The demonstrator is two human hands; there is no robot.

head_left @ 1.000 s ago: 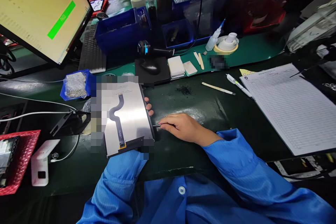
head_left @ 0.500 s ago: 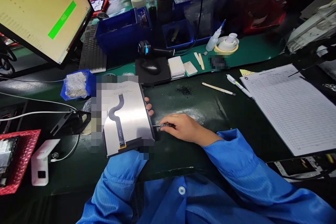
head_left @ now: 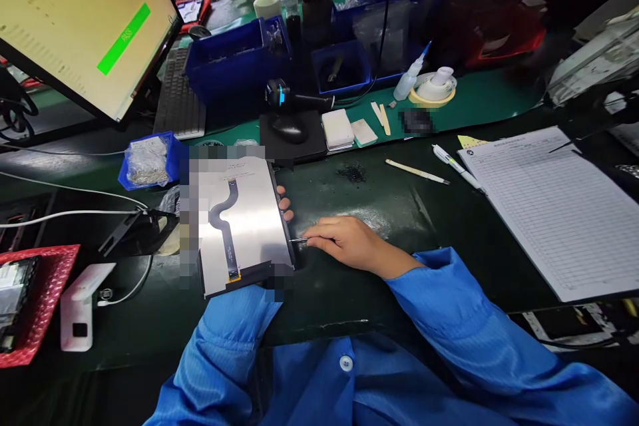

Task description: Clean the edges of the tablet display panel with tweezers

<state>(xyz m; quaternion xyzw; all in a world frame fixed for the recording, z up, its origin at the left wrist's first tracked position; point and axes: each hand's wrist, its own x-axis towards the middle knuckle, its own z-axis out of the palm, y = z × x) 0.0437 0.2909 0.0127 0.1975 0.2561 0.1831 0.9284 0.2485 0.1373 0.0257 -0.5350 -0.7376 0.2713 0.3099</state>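
An LCD panel (head_left: 254,213) with a silver back lies tilted in my left hand (head_left: 284,204), screen side down. Only a few fingertips show, curled at the panel's right edge; the rest of the hand is hidden beneath. A dark, curved flex cable (head_left: 227,229) runs down the metal back. My right hand (head_left: 344,239) pinches slim metal tweezers (head_left: 298,239), whose tip reaches the right edge of the panel. Whether the tip touches the edge I cannot tell.
A monitor (head_left: 90,20) showing a green PASS bar stands at back left, beside a keyboard (head_left: 180,93). Blue bins (head_left: 237,60), a scanner (head_left: 299,98) and a mouse (head_left: 289,128) line the back. At right lie a paper form (head_left: 559,206), a pen (head_left: 456,166) and a thin stick (head_left: 417,172).
The tweezers have turned slightly in my right fingers, with less of their handle showing. Both hands and the panel stay almost in place; the view has shifted a little.
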